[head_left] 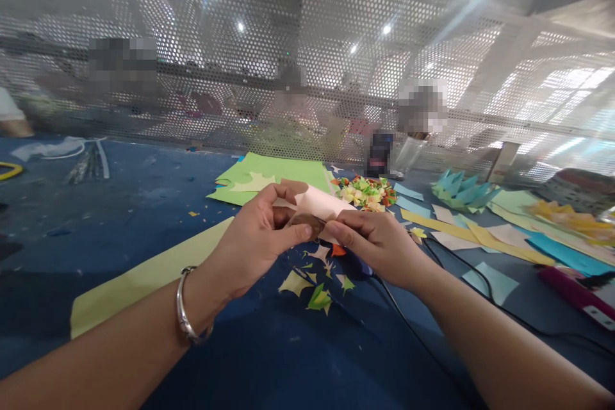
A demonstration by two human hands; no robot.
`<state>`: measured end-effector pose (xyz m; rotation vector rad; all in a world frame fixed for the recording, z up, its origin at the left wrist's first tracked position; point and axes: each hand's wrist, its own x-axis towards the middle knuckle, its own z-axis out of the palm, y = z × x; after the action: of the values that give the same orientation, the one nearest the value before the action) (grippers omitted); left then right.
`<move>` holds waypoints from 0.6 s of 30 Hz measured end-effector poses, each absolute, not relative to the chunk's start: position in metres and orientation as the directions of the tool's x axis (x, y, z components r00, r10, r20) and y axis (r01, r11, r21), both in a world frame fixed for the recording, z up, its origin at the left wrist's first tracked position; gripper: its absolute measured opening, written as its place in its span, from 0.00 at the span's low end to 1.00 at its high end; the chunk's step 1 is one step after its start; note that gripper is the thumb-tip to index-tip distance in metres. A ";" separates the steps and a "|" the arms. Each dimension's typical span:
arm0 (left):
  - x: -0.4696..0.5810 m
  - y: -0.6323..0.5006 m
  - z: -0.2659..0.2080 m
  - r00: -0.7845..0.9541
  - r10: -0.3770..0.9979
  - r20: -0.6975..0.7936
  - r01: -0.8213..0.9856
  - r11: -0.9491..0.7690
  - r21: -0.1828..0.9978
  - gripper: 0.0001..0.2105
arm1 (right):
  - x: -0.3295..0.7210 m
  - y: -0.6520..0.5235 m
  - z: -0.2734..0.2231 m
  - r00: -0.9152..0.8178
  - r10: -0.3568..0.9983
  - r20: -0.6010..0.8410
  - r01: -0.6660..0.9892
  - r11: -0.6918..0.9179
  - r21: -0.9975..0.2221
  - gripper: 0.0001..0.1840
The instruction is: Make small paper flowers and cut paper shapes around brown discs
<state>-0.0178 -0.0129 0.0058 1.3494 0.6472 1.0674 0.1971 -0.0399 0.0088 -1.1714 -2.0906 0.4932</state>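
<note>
Between my two hands is a curled sheet of pale pink paper (319,200), raised over the table. My left hand (254,227), with a silver bangle on the wrist, is closed on its left part, thumb and fingers pinching. At the right end, my right hand (384,240) is also closed, fingertips pressed to the paper's lower edge. A small brown piece (311,222) shows by my left thumb; its kind is unclear. Below my hands lie paper scraps (294,283) and a green-yellow folded paper piece (319,298). A dark blue corded tool (354,264) is partly hidden behind my right hand.
Green paper sheets (288,173) and a pile of small paper flowers (368,192) lie beyond my hands. Paper strips (451,227), a teal paper flower (464,191) and a magenta power strip (576,298) are at right. A perforated metal screen (230,77) stands behind; people appear through it.
</note>
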 end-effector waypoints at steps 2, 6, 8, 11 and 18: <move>-0.018 -0.013 0.006 0.427 0.880 0.206 -0.235 -0.112 0.966 0.23 | 0.197 -0.039 0.008 -0.364 0.850 0.382 0.601 0.527 -0.601 0.26; -0.018 -0.014 0.006 0.456 0.861 0.223 -0.238 -0.123 0.963 0.22 | 0.197 -0.039 0.007 -0.370 0.852 0.371 0.618 0.524 -0.587 0.26; -0.018 -0.014 0.007 0.459 0.860 0.223 -0.233 -0.126 0.964 0.22 | 0.197 -0.040 0.008 -0.376 0.850 0.370 0.618 0.527 -0.583 0.26; -0.019 -0.015 0.009 0.465 0.863 0.197 -0.200 -0.114 0.973 0.22 | 0.198 -0.039 0.007 -0.373 0.852 0.367 0.623 0.523 -0.582 0.26; -0.020 -0.014 0.010 0.459 0.875 0.157 -0.157 -0.094 0.983 0.19 | 0.199 -0.037 0.005 -0.359 0.867 0.347 0.648 0.499 -0.575 0.26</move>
<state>-0.0196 -0.0144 0.0096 1.3975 0.6873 0.9889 0.1990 -0.0370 0.0049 -1.2376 -2.1228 0.4545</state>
